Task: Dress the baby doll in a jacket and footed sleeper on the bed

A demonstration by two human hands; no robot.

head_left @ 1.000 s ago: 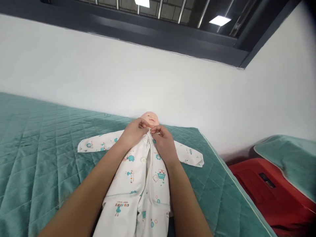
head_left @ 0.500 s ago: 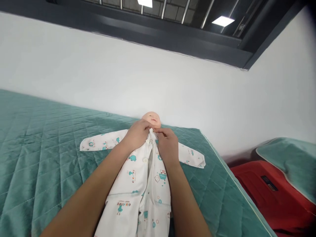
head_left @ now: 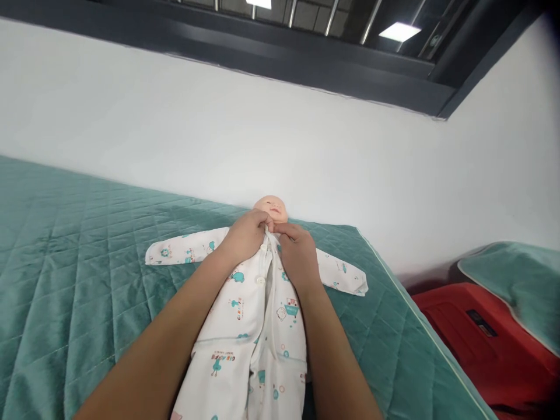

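A baby doll (head_left: 272, 207) lies on its back on a teal quilted bed (head_left: 79, 274), dressed in a white romper (head_left: 245, 326) printed with small teal animals. Its sleeves are spread out to both sides. My left hand (head_left: 247, 236) and my right hand (head_left: 297, 251) meet at the romper's collar just below the doll's chin. Both hands are closed, pinching the two front edges of the collar together. White buttons (head_left: 261, 280) run down the left front edge, and the front hangs open below my hands.
A white wall (head_left: 280, 146) rises right behind the bed, with a dark window frame (head_left: 306, 58) above it. To the right of the bed's edge sits a red object (head_left: 472, 344), partly covered by another teal quilt (head_left: 516, 286).
My hands have stayed at the collar, with the fingers drawn closer together. The view has shifted slightly, so the doll sits a little higher and further right.
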